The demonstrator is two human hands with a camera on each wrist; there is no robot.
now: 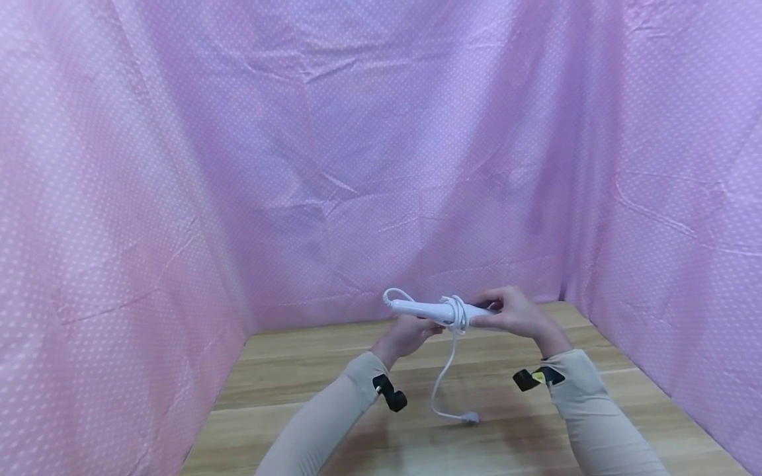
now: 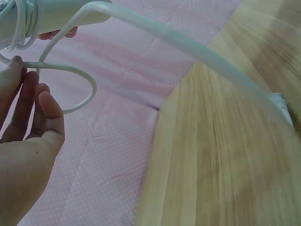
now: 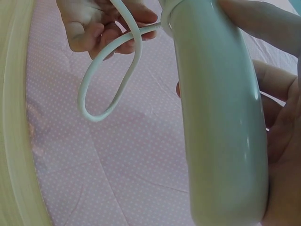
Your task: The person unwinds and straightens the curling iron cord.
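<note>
A white hair straightener is held level above the table, its white cord wound several times round the middle. My right hand grips its right end, thumb on one side and fingers on the other in the right wrist view. Just below the body, my left hand pinches a stretch of cord between thumb and fingertips. In the left wrist view a loose loop of cord stands out beside those fingers. From the windings the free cord hangs down to a white plug low over the tabletop.
The wooden table lies beneath both arms. Pink dotted cloth encloses it at the back and both sides. Each sleeved wrist carries a small black camera.
</note>
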